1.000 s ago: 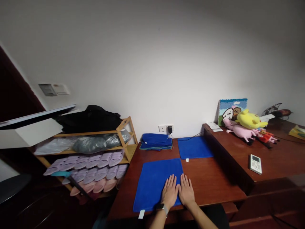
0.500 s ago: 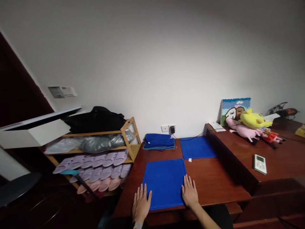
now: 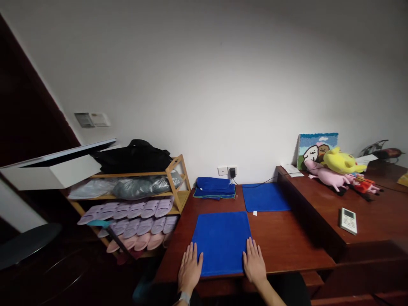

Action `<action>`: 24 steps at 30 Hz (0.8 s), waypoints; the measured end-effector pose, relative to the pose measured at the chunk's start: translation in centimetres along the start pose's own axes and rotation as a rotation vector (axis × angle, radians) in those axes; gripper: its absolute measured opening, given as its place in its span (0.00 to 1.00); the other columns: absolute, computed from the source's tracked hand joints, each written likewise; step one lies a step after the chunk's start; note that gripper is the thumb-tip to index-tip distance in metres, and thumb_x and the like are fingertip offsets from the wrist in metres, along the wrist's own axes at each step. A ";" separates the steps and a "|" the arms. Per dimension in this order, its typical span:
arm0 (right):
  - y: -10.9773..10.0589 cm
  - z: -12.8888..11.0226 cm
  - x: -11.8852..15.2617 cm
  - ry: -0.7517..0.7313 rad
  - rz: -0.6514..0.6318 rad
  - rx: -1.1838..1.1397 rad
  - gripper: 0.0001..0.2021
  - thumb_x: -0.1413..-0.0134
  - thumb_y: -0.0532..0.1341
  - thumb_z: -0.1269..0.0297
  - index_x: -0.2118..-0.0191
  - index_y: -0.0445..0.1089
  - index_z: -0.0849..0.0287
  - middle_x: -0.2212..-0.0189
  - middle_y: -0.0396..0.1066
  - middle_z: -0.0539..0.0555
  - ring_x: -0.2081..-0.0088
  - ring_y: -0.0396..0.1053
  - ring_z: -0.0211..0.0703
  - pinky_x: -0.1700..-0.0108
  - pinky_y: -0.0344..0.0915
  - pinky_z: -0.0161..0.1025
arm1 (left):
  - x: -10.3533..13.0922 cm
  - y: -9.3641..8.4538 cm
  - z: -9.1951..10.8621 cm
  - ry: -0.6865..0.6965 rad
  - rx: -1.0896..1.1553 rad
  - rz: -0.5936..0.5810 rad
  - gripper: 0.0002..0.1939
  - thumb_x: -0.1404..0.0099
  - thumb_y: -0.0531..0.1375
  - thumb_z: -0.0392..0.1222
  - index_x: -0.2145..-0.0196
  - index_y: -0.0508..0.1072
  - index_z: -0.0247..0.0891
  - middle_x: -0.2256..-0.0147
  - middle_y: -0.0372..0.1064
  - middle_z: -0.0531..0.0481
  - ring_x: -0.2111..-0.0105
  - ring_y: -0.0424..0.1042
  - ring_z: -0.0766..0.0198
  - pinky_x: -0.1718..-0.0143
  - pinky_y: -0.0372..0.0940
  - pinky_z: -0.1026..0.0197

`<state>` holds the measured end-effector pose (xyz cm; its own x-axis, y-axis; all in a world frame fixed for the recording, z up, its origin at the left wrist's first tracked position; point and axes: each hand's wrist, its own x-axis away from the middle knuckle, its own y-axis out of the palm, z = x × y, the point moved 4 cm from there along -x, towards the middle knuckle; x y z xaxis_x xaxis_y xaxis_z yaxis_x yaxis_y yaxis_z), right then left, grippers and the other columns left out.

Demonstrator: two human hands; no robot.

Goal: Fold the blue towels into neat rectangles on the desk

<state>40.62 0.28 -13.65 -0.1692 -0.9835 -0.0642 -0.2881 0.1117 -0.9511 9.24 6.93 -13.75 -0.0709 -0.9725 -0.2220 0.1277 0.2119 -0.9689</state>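
A blue cloth (image 3: 221, 242) lies spread flat near the front edge of the brown desk (image 3: 287, 250). My left hand (image 3: 190, 267) rests flat at its lower left edge, fingers stretched forward. On the opposite side, my right hand (image 3: 254, 261) lies over the lower right edge, palm down with its fingers extended. Neither hand grips anything. Behind, a second blue cloth (image 3: 266, 197) is laid flat by the wall, with a small white tag at its front edge. To its left sits a folded pile of blue cloths (image 3: 214, 188).
On the left, a wooden rack (image 3: 181, 182) holds slippers (image 3: 137, 209), plastic-wrapped items and a black bag (image 3: 137, 157). A raised desktop (image 3: 318, 204) on the right carries plush toys (image 3: 341, 161), a picture and a white remote (image 3: 348, 221). A black plug (image 3: 232, 172) trails a cable.
The view has shifted slightly. Both hands stay flat at the cloth's sides, with the right hand a little lower along its edge. The cloth remains spread.
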 end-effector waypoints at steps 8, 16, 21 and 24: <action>0.2 -0.1 0.0 0.021 0.010 0.011 0.33 0.29 0.40 0.54 0.26 0.49 0.68 0.25 0.41 0.56 0.25 0.41 0.51 0.25 0.42 0.51 | 0.2 -0.4 -0.3 -0.015 -0.002 -0.054 0.37 0.26 0.42 0.57 0.28 0.57 0.33 0.28 0.48 0.41 0.28 0.50 0.52 0.27 0.47 0.43; 0.2 -0.2 -0.1 0.009 0.012 -0.033 0.33 0.29 0.41 0.55 0.26 0.50 0.66 0.26 0.41 0.55 0.25 0.41 0.51 0.25 0.42 0.52 | -0.7 -1.0 5.6 0.126 0.033 0.109 0.33 0.24 0.42 0.50 0.29 0.60 0.31 0.29 0.54 0.41 0.28 0.53 0.52 0.27 0.50 0.45; 0.2 -0.2 0.0 -0.008 0.030 -0.037 0.32 0.29 0.41 0.55 0.27 0.51 0.67 0.26 0.43 0.56 0.25 0.41 0.52 0.24 0.42 0.53 | -0.9 0.2 16.2 0.462 0.171 -0.016 0.31 0.22 0.43 0.53 0.27 0.54 0.41 0.28 0.51 0.47 0.28 0.52 0.55 0.28 0.54 0.46; 0.6 -0.1 -0.1 -0.036 0.058 -0.032 0.31 0.29 0.43 0.56 0.28 0.54 0.67 0.27 0.45 0.57 0.25 0.43 0.54 0.25 0.44 0.55 | -1.3 1.2 18.5 0.497 0.163 -0.104 0.33 0.23 0.42 0.56 0.27 0.53 0.39 0.28 0.50 0.46 0.28 0.51 0.55 0.29 0.54 0.47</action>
<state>40.40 0.50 -14.22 -0.1523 -0.9797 -0.1302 -0.3087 0.1722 -0.9354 27.80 6.61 -12.57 -0.5466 -0.8157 -0.1895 0.2446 0.0609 -0.9677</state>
